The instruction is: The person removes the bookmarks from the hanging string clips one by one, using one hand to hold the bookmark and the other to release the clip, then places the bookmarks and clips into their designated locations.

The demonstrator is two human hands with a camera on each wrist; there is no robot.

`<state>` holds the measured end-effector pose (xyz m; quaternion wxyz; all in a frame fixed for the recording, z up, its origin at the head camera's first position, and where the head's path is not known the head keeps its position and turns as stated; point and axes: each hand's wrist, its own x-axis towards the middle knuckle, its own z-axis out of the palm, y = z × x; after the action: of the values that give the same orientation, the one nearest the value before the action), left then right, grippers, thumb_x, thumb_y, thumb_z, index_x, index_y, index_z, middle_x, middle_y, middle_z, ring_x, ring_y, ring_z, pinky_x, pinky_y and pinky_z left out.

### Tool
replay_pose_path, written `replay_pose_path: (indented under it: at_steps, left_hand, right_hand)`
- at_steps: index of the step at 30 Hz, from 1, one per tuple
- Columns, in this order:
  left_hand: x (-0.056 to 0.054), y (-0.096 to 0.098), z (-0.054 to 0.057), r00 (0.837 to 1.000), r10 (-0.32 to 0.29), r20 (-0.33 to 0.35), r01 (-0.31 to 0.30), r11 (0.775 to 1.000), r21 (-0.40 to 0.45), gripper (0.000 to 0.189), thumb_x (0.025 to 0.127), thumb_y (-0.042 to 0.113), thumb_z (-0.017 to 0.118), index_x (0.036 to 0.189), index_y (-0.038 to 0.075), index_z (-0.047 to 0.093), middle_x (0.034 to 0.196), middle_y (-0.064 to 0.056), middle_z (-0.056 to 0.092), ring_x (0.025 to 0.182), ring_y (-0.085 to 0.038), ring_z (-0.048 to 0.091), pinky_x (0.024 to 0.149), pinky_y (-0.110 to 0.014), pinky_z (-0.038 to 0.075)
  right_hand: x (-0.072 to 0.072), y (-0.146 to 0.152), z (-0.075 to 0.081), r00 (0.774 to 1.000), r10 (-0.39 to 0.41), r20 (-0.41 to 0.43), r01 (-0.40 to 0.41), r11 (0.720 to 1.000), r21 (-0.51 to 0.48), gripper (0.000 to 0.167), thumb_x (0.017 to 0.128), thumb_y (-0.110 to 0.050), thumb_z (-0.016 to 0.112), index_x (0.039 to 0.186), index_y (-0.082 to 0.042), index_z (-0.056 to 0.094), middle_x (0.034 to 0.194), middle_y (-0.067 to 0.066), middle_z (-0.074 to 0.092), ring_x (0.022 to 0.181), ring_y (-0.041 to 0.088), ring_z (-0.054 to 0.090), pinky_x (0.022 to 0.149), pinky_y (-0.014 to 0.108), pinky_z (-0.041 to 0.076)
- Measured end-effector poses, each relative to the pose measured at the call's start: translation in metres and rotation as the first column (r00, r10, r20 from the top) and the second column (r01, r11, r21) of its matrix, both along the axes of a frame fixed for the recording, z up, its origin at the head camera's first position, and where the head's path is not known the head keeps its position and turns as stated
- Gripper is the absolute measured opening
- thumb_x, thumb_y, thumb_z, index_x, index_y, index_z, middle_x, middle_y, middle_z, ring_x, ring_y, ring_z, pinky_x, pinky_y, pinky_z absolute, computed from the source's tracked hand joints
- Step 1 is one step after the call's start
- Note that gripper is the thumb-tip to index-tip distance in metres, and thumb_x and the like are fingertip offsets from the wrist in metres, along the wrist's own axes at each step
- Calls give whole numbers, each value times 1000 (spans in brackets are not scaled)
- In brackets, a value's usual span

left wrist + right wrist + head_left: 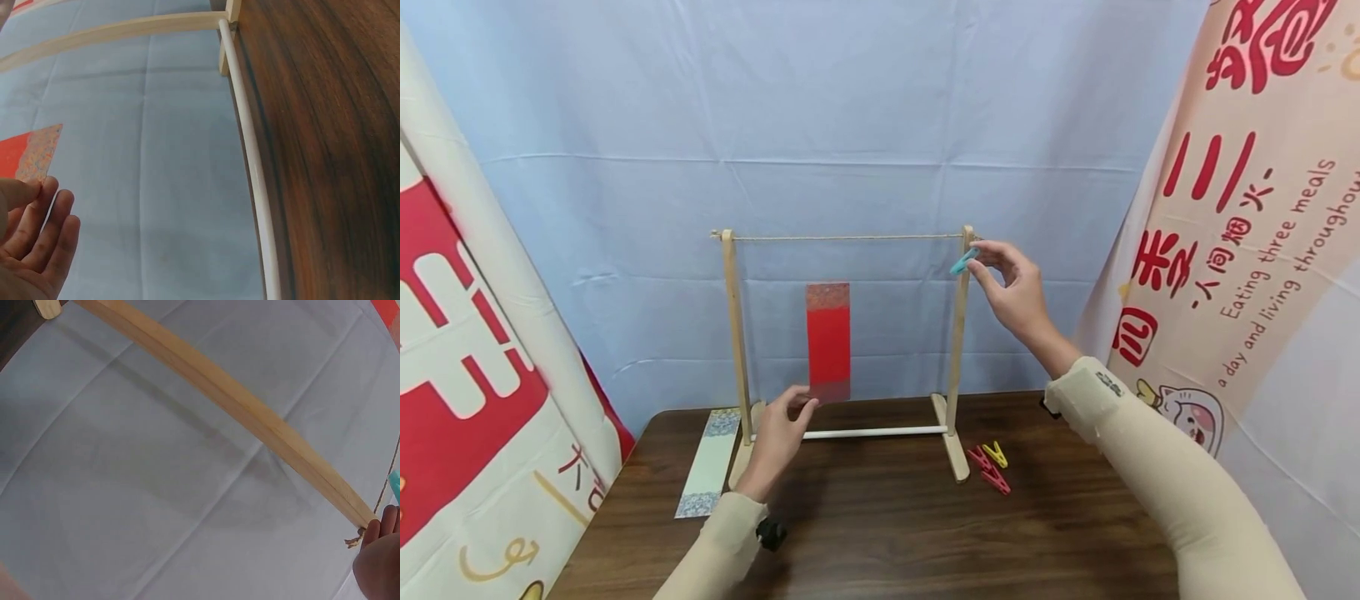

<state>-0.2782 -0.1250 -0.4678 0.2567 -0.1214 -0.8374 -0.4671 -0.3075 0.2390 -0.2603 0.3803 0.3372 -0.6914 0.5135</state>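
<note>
My left hand [781,433] pinches the lower corner of a red paper strip [829,350] with patterned ends. The strip stands upright below the string [850,237] of a wooden rack [735,317]. In the left wrist view, thumb and forefinger meet at the strip's patterned end [40,153], the other fingers held loosely. Near the top of the rack's right post [958,333], my right hand [1015,287] pinches a light blue clothespin [964,262] between thumb and fingers. Only an edge of that clothespin [395,484] shows in the right wrist view.
A pale paper strip with blue patterned ends [709,462] lies on the dark wooden table [880,533], by the rack's left foot. Red clothespins [995,478] and a yellow one [996,454] lie right of the right foot. A white bar [872,432] joins the feet; a blue cloth [850,108] hangs behind.
</note>
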Motion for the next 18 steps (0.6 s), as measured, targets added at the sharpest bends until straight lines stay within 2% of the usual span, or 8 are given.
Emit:
replay_pose_path:
  at_steps: [3, 7, 13, 18]
  left_hand:
    - [2, -3, -1, 1000, -3, 4, 3, 1000, 13, 19, 100, 11, 79, 118, 6, 77, 99, -7, 81, 95, -28, 74, 84, -51, 58]
    - [3, -9, -6, 1000, 10, -4, -10, 1000, 8, 18, 99, 10, 79, 117, 7, 77, 98, -6, 81, 93, -26, 74, 82, -50, 57]
    - [5, -19, -9, 995, 58, -82, -60, 998, -20, 17, 96, 8, 82, 113, 5, 78, 93, -6, 81, 89, -27, 75, 80, -45, 55]
    - [8, -25, -11, 996, 72, -48, -73, 997, -19, 21, 97, 8, 82, 117, 3, 77, 97, -9, 81, 94, -30, 72, 86, -50, 55]
  right_hand:
    - [5, -1, -1, 1000, 19, 9, -19, 1000, -16, 30, 100, 14, 66, 128, 22, 62, 115, 38, 63, 104, 15, 66, 99, 21, 52]
    - [2, 2, -7, 999, 43, 13, -42, 999, -25, 31, 101, 12, 65, 130, 21, 61, 115, 35, 65, 105, 11, 67, 97, 19, 52]
    - [6, 4, -11, 999, 32, 34, -32, 999, 5, 33, 100, 14, 65, 132, 20, 61, 116, 39, 63, 106, 13, 68, 99, 21, 53]
    - [-9, 16, -28, 996, 23, 90, -24, 1000, 11, 35, 102, 8, 67, 136, 11, 65, 123, 33, 67, 107, 12, 68, 100, 21, 53]
